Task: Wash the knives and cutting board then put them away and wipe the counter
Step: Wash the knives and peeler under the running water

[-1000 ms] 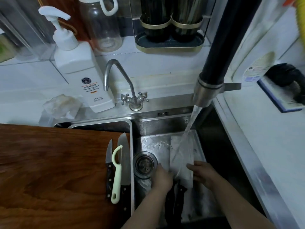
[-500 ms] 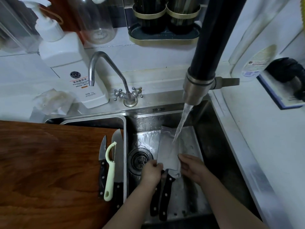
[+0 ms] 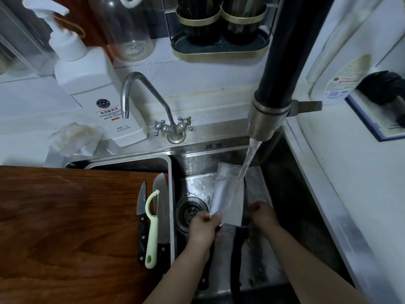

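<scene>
- Counter (image 3: 361,194): white, runs round the back & right of the sink.
- Wooden cutting board (image 3: 65,227): fills your lower left, its right edge up against the sink divider.
- Steel sink (image 3: 306,216): right basin in use, round drain (image 3: 189,212) at its left.
- Black pull-down faucet (image 3: 278,69): hangs over the basin, water stream (image 3: 247,163) running onto the cleaver blade.
- White dish-soap pump bottle (image 3: 96,91): on the counter behind the board, w/ a small chrome tap (image 3: 151,102) just beside it.
- Cleaver (image 3: 228,194): in the basin under the stream, blade pointing away from you, dark handle toward you. A 2nd flat blade lies under/right of it; can't tell what kind.
- Your left hand (image 3: 203,229): fingers curled, pinching the cleaver's near left corner by the handle.
- Your right hand (image 3: 263,216): knuckles up at the cleaver's right edge, fingers curled under; whether it actually grips the blade, can't tell.
- Chef's knife (image 3: 163,211): on the board's right edge, tip pointing away, black handle toward you.
- Pale green peeler (image 3: 152,229): lies across btw the two knives, touching both.
- Paring knife (image 3: 142,220): just left of the peeler, tip away, riveted black handle.
</scene>
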`<state>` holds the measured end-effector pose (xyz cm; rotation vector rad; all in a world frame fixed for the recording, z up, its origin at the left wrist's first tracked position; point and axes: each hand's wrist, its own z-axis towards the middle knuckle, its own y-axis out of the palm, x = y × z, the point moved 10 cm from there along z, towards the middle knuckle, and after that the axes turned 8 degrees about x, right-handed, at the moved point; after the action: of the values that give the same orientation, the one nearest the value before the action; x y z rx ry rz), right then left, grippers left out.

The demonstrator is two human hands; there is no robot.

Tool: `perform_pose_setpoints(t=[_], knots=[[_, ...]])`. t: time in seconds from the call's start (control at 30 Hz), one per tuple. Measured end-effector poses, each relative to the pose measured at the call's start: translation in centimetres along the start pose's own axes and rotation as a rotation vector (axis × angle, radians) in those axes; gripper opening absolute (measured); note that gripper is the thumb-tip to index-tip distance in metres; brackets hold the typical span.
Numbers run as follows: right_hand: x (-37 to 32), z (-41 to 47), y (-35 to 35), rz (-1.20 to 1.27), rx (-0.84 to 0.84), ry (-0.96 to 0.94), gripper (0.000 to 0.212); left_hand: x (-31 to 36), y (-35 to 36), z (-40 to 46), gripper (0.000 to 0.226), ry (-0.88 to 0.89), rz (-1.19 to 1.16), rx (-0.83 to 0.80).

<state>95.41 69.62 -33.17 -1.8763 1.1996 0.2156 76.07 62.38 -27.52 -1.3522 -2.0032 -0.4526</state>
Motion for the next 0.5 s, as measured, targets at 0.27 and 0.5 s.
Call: perform_pose_setpoints(t=[0.27,0.5], knots=[[-6.9,-6.3,-5.4,0.212,0.213,-0.342,0.028,1.7,-1.7,-2.5,0.038,0.102,0.149,0.136],[-14.2,-15.5,-0.2,-0.513,0.074,-1.042,0.075,5.4,-0.8,-7.1,0.032,0.195,0.195,0.005]])
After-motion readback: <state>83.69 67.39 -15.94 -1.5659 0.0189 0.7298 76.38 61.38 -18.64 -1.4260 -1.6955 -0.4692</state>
